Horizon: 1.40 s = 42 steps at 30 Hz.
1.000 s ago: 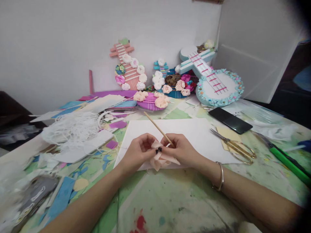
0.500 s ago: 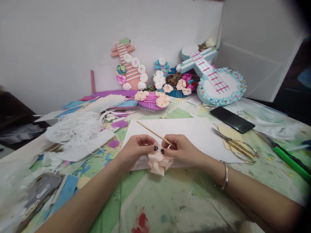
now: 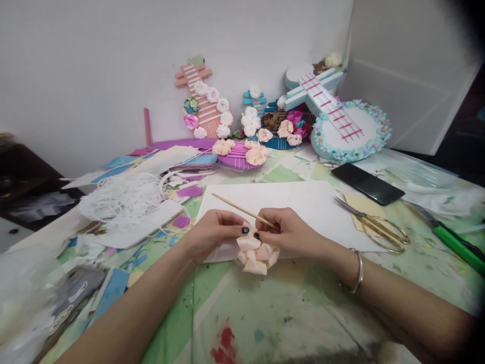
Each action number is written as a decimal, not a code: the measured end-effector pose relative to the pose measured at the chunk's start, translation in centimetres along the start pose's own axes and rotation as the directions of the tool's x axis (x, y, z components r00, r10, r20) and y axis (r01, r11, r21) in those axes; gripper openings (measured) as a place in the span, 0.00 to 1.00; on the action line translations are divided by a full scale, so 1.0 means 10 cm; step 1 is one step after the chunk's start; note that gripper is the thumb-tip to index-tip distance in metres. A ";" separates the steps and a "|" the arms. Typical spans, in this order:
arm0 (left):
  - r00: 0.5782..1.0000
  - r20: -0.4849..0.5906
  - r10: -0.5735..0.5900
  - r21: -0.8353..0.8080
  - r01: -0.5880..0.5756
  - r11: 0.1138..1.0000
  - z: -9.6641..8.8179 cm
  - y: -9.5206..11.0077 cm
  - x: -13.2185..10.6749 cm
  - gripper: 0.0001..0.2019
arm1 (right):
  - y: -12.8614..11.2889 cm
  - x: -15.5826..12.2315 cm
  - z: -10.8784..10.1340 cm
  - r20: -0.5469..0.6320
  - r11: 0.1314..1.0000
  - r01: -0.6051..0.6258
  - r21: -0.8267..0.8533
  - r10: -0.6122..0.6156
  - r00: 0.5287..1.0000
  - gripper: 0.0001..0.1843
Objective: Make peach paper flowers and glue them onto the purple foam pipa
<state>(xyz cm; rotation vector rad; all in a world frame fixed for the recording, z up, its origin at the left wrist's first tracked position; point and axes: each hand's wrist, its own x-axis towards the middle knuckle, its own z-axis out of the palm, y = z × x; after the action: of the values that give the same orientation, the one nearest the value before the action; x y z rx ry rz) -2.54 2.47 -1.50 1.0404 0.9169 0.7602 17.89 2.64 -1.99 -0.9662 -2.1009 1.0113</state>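
Observation:
Between my hands is a pale peach paper flower (image 3: 254, 255) with crumpled, layered petals, hanging just above the near edge of a white sheet (image 3: 303, 194). My left hand (image 3: 214, 232) pinches the flower's upper edge between thumb and fingers. From the other side my right hand (image 3: 286, 231) pinches the flower close by, thumb near the left thumb. A thin wooden stick (image 3: 240, 208) is also tucked in my right hand's fingers, pointing up to the left. The fingertips behind the petals are hidden.
Gold-handled scissors (image 3: 379, 227), a black phone (image 3: 367, 183) and green-handled scissors (image 3: 458, 250) lie to the right. Tangled white cord (image 3: 123, 202) and paper scraps cover the left. Decorated toy instruments (image 3: 344, 131) lean at the back; a purple one (image 3: 238, 154) bears peach flowers.
The view has shifted slightly, so the scene sits a little further right. Both hands keep their pinch on the flower; its petals show a bit more openly, and the stick stays in the right hand.

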 end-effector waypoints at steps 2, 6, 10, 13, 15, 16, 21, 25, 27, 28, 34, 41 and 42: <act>1.000 0.028 -0.011 -0.031 0.011 0.999 0.01 0.00 0.00 0.09 | -0.01 0.00 0.00 -0.010 0.999 0.014 -0.047 -0.014 1.000 0.06; 0.999 0.025 -0.027 -0.081 0.029 0.996 0.02 0.00 0.00 0.09 | 0.01 0.01 0.00 -0.019 1.000 -0.024 -0.012 0.024 1.000 0.04; 0.997 -0.052 0.052 -0.131 -0.059 0.990 0.00 -0.03 0.01 0.08 | 0.05 0.03 -0.02 -0.022 0.983 -0.127 0.135 0.131 0.991 0.13; 0.962 -0.196 0.188 -0.125 -0.215 0.969 0.02 -0.03 0.03 0.08 | 0.02 0.04 -0.05 -0.060 0.938 -0.190 0.288 0.216 0.975 0.18; 0.910 -0.312 0.274 -0.123 -0.324 0.938 0.05 -0.04 0.04 0.08 | -0.03 0.05 -0.07 -0.072 0.865 -0.226 0.449 0.287 0.955 0.19; 0.883 -0.358 0.304 -0.123 -0.367 0.922 0.06 -0.04 0.05 0.08 | -0.06 0.05 -0.08 -0.060 0.817 -0.240 0.524 0.317 0.947 0.19; 0.810 -0.429 0.399 -0.039 -0.458 0.888 0.17 -0.07 0.06 0.08 | -0.09 0.05 -0.03 0.038 0.695 -0.260 0.670 0.318 0.947 0.20; 0.803 -0.397 0.444 0.056 -0.462 0.885 0.20 -0.10 0.04 0.08 | 0.02 0.04 0.04 0.016 0.755 -0.244 0.609 0.295 0.955 0.17; 0.812 -0.386 0.436 0.065 -0.448 0.892 0.20 -0.10 0.04 0.08 | 0.05 0.04 0.05 -0.011 0.783 -0.223 0.581 0.281 0.960 0.14; 0.818 -0.386 0.427 0.066 -0.437 0.897 0.20 -0.10 0.03 0.08 | 0.06 0.04 0.05 -0.035 0.799 -0.205 0.565 0.271 0.962 0.13; 0.829 -0.406 0.384 0.093 -0.380 0.920 0.23 -0.07 0.01 0.10 | 0.00 0.05 0.08 -0.107 0.886 -0.104 0.452 0.170 0.980 0.11; 0.868 -0.362 0.341 -0.008 -0.369 0.930 0.23 -0.06 0.01 0.09 | 0.05 0.04 0.11 -0.162 0.944 -0.072 0.322 0.130 0.978 0.12; 0.877 -0.347 0.331 -0.033 -0.364 0.931 0.22 -0.06 0.02 0.08 | 0.05 0.03 0.11 -0.165 0.956 -0.066 0.284 0.117 0.979 0.12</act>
<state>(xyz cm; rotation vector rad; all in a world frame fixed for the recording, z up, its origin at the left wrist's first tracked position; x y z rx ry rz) -0.43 1.57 -1.61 1.0187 0.9804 1.3059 17.09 2.71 -2.90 -0.9794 -1.7245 1.1818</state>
